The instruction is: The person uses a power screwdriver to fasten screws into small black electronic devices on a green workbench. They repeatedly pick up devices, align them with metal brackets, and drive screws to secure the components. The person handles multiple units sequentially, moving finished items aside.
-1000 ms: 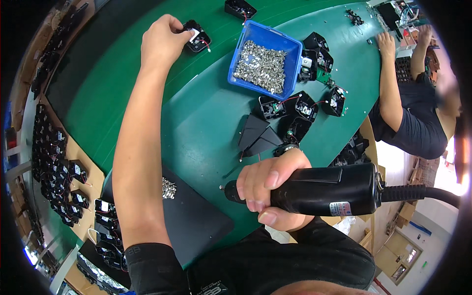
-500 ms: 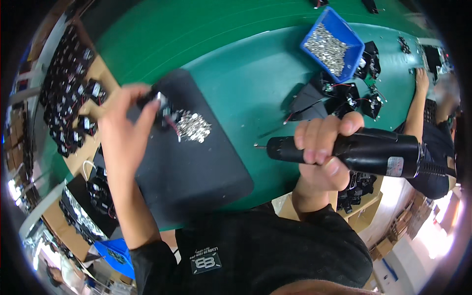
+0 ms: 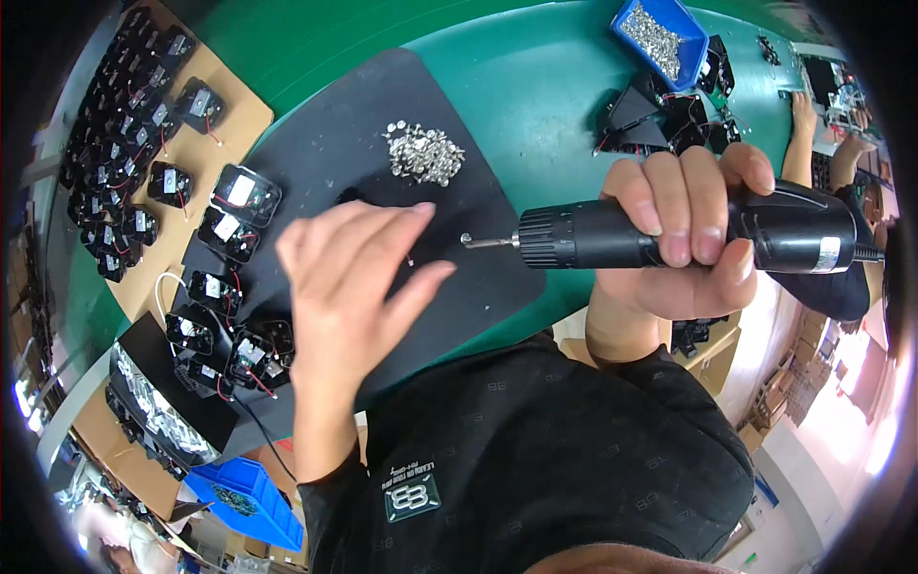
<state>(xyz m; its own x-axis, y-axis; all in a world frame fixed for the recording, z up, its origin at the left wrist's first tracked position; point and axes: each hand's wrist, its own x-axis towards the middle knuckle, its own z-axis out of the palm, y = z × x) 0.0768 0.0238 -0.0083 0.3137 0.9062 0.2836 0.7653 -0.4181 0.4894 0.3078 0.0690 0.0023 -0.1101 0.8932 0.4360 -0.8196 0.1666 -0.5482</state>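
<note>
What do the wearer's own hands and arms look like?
The left hand and right hand are bare: no gloves show. The forearms are bare up to the black sleeves of a faintly patterned shirt.

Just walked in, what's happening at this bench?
A person's right hand holds a black corded driver, its bit pointing left. The left hand is over a dark mat; its grip is unclear. Small silvery parts lie piled beyond it on the mat, with black wired units grouped to the left.
</note>
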